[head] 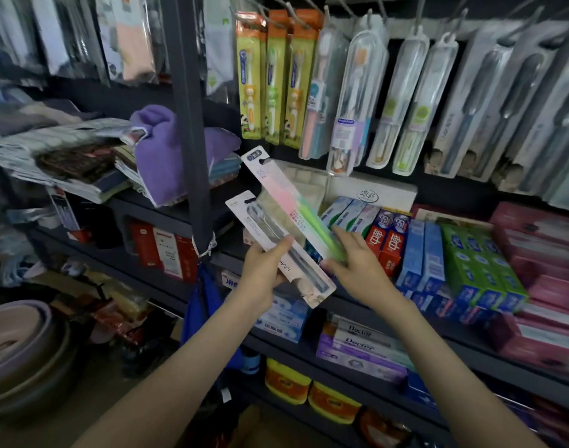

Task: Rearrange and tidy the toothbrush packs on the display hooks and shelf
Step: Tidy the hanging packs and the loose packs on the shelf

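Note:
My left hand (263, 272) grips a flat white pack with a dark toothbrush (278, 245), held tilted in front of the shelf. My right hand (357, 261) holds the lower end of a longer pack with pink and green toothbrushes (288, 197), which lies just behind and above the dark one. Above, on the display hooks (292, 14), hang orange children's toothbrush packs (278, 79), clear tube packs (360, 92) and grey boxed packs (503, 101).
Toothpaste boxes (415, 253) fill the shelf right under my hands, with pink boxes (541, 240) to the right. A dark upright post (191, 124) stands left of the hooks. Purple towels (166, 147) and folded cloth lie on the left shelf; basins (21, 347) sit low left.

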Tool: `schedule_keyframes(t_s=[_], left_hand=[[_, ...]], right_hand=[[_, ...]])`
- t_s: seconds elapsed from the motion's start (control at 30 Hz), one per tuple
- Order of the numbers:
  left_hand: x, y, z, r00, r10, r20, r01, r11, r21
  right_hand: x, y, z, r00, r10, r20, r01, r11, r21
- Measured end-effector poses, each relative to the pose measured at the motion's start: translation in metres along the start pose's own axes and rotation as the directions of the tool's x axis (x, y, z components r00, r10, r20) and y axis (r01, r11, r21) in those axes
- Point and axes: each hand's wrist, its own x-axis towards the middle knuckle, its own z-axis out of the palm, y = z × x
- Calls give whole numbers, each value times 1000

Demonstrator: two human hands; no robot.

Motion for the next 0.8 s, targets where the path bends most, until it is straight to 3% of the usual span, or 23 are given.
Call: schedule_keyframes(t_s=[0.33, 0.53, 0.8], left_hand=[[-25, -7, 34, 955, 295, 13, -291, 933, 210], [-38, 3, 72, 921, 305, 242, -370, 880, 299], [-50, 10, 155, 784, 256, 565, -474, 835, 280]], right_hand=[[-37, 8, -24, 992, -106, 63, 109, 993, -43], [-47, 4, -61, 994, -98, -42, 98, 995, -9], [-69, 33, -132, 961, -84, -264, 82, 996, -20]])
